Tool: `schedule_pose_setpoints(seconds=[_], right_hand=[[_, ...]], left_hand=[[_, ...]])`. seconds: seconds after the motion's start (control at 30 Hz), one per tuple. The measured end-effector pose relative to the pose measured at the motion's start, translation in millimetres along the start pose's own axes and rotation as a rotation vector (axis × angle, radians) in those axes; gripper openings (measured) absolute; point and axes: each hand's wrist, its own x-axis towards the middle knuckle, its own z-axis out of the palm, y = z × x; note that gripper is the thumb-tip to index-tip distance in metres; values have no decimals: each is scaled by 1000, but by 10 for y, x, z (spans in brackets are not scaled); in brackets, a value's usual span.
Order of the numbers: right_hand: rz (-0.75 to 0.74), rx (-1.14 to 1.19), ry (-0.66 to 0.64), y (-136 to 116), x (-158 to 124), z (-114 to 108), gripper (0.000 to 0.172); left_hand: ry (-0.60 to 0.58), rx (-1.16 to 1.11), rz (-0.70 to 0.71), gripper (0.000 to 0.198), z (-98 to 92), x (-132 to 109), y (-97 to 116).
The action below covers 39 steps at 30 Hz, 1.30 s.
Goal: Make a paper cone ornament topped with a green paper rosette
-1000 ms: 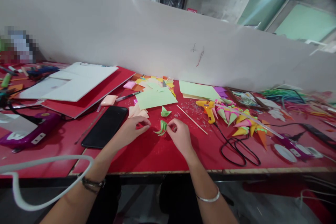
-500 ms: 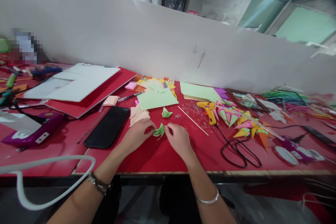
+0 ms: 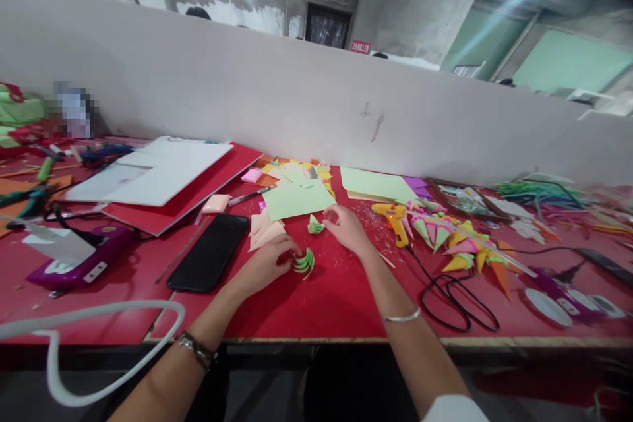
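Note:
My left hand point(image 3: 267, 262) pinches a small stack of curled green paper cones point(image 3: 303, 262) just above the red table point(image 3: 321, 306). My right hand point(image 3: 347, 227) has reached farther back, and its fingertips touch a single green paper cone point(image 3: 314, 225) lying next to a light green sheet point(image 3: 295, 198). Peach paper pieces point(image 3: 264, 231) lie just behind my left hand.
A black phone point(image 3: 210, 251) lies left of my left hand. A yellow glue gun point(image 3: 394, 217), its black cord point(image 3: 452, 303) and a row of coloured paper cones point(image 3: 457, 237) sit to the right. White boards on a red board point(image 3: 153, 171) and a purple device point(image 3: 82, 257) are at left. A white partition point(image 3: 297, 92) runs behind.
My right hand let go of the green cone stack and reached back to the single green cone. My left hand took over the stack. The camera tilted up slightly.

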Motion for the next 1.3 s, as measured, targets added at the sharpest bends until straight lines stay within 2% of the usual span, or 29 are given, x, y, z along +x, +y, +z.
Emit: schedule_pose_setpoints(seconds=[0.1,0.2,0.33,0.5,0.63,0.77,0.93,1.07,1.3], right_hand=[[-12,12,-48,172,144,97,16],[-14,15,-91,318,170,218,14],[-17,-13,-94,402,148,293,12],[-70,-101,-47,296,85,205,16],[-174,-172,-24,109,44,122,16],[-235,-171,-12,-15,53,136,20],[-238,-42,27,-59,60,152,18],[-154,154,91,-3,59,146,28],[-70,406,-18,130,53,245,29]], left_hand=[[86,-27,33,29,-13,19,-6],[185,-13,31,20,-19,30,-10],[184,3,6,15,-10,5,29],[193,0,-25,16,-49,105,68],[131,111,-31,24,-83,413,52],[182,131,-36,16,25,645,25],[316,60,-96,20,207,626,-80],[389,-21,-154,24,203,589,-206],[410,-108,-137,23,169,580,-195]])
